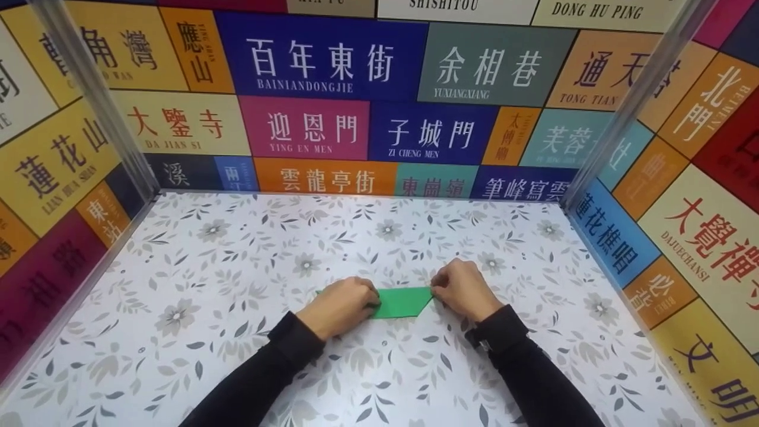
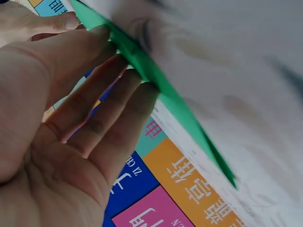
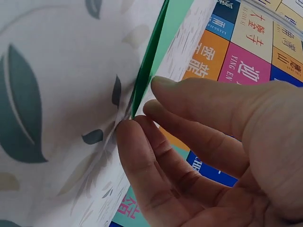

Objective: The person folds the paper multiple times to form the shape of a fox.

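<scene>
A narrow folded strip of green paper (image 1: 400, 302) lies across the patterned table, its right end slanting to a point. Over its left part rests my left hand (image 1: 347, 302), hiding much of that side. In the left wrist view, the fairly straight fingers (image 2: 128, 118) and thumb press along the edge of the strip (image 2: 180, 113). At the pointed right end, my right hand (image 1: 465, 290) pinches the corner. The right wrist view has the thumb (image 3: 165, 87) beside the green tip (image 3: 142, 85), with bent fingertips gathered close around it.
The table (image 1: 237, 356) has a white surface with grey leaves and flowers. Behind it stands a panel of coloured signs (image 1: 332, 118), with similar panels along the left (image 1: 53, 172) and right sides. Clear upright edges mark the back corners.
</scene>
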The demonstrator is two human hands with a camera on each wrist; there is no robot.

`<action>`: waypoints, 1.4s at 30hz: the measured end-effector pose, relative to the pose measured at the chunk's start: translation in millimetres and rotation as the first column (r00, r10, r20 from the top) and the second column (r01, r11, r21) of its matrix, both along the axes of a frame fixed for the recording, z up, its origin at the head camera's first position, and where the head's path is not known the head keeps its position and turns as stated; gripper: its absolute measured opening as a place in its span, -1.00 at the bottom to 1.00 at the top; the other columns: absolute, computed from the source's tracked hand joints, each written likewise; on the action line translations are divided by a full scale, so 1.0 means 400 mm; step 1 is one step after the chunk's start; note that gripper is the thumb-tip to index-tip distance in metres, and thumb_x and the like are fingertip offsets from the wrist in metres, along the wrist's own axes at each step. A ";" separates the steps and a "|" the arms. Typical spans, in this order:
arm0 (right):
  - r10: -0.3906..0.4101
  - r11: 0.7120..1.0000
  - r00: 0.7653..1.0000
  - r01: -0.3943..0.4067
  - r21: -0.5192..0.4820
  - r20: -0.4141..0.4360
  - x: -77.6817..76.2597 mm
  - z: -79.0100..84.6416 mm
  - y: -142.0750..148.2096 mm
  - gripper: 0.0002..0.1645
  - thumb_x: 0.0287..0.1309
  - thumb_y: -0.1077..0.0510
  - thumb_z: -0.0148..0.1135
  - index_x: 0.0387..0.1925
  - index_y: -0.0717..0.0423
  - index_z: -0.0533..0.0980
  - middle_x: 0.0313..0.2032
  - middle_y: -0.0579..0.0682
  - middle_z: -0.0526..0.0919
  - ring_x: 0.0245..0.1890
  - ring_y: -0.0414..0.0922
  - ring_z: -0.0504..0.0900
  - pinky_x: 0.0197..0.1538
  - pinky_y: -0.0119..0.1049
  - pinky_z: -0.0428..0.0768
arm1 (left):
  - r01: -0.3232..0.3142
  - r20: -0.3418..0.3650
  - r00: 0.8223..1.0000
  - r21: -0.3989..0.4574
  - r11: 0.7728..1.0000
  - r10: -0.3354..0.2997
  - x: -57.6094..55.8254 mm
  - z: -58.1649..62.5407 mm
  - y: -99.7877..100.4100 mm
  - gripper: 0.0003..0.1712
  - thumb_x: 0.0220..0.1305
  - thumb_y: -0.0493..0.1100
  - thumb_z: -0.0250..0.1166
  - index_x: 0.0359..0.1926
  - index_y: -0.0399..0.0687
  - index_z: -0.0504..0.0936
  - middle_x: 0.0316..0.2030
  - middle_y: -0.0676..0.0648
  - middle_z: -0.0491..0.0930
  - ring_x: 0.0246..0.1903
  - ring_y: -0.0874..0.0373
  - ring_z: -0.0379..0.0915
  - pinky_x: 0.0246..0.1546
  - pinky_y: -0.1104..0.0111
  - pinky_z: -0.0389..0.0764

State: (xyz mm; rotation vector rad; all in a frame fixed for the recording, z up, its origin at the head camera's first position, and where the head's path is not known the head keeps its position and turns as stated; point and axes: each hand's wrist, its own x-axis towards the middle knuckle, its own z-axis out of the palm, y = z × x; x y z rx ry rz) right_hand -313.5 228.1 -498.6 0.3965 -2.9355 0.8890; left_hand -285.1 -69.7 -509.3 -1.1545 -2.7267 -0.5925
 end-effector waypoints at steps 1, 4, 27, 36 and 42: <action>0.000 1.000 1.000 0.000 0.004 -0.002 0.000 -0.001 -0.002 -0.90 0.26 0.32 0.65 -0.18 0.23 0.91 -0.26 0.10 0.97 -0.23 0.01 0.88 -0.01 0.00 0.87 | -0.002 -0.002 1.000 0.003 1.000 0.002 -0.001 0.003 0.002 -0.92 0.47 -0.32 0.56 -0.14 -0.10 0.97 -0.08 -0.15 0.94 -0.03 -0.08 0.92 0.12 0.09 0.93; -0.006 1.000 1.000 0.006 0.020 0.004 0.000 -0.005 -0.009 -0.86 0.25 0.32 0.66 -0.15 0.24 0.91 -0.22 0.12 0.97 -0.15 0.08 0.91 0.07 0.07 0.88 | -0.011 0.002 1.000 0.010 1.000 0.011 0.000 0.009 0.005 -0.92 0.43 -0.34 0.57 -0.18 -0.11 0.97 -0.13 -0.16 0.95 -0.08 -0.08 0.92 0.08 0.09 0.94; -0.007 1.000 0.997 0.007 0.002 -0.078 0.006 0.010 -0.003 -0.85 0.24 0.36 0.65 -0.35 0.10 0.81 -0.36 -0.01 0.85 -0.30 -0.11 0.71 -0.10 -0.15 0.71 | -0.050 0.000 0.999 0.012 0.999 0.050 -0.008 0.004 0.007 -0.92 0.41 -0.33 0.57 -0.20 -0.09 0.96 -0.13 -0.13 0.95 -0.10 -0.07 0.92 0.05 0.08 0.93; -0.017 1.000 0.995 0.017 -0.002 -0.097 0.019 0.036 -0.007 -0.91 0.29 0.37 0.63 -0.27 0.14 0.86 -0.34 0.01 0.88 -0.33 -0.15 0.71 -0.15 -0.23 0.70 | -0.064 0.019 0.998 0.021 0.998 0.063 -0.017 0.005 0.009 -0.92 0.43 -0.30 0.58 -0.15 -0.07 0.97 -0.11 -0.13 0.95 -0.07 -0.07 0.92 0.09 0.07 0.93; 0.013 1.000 0.994 -0.011 0.026 -0.106 0.046 0.046 -0.017 -0.91 0.31 0.36 0.62 -0.25 0.12 0.89 -0.32 -0.01 0.90 -0.30 -0.15 0.76 -0.09 -0.13 0.78 | -0.060 0.011 0.998 0.022 0.998 0.060 -0.015 -0.007 0.010 -0.94 0.42 -0.29 0.58 -0.21 -0.06 0.96 -0.15 -0.12 0.95 -0.10 -0.06 0.92 0.05 0.08 0.93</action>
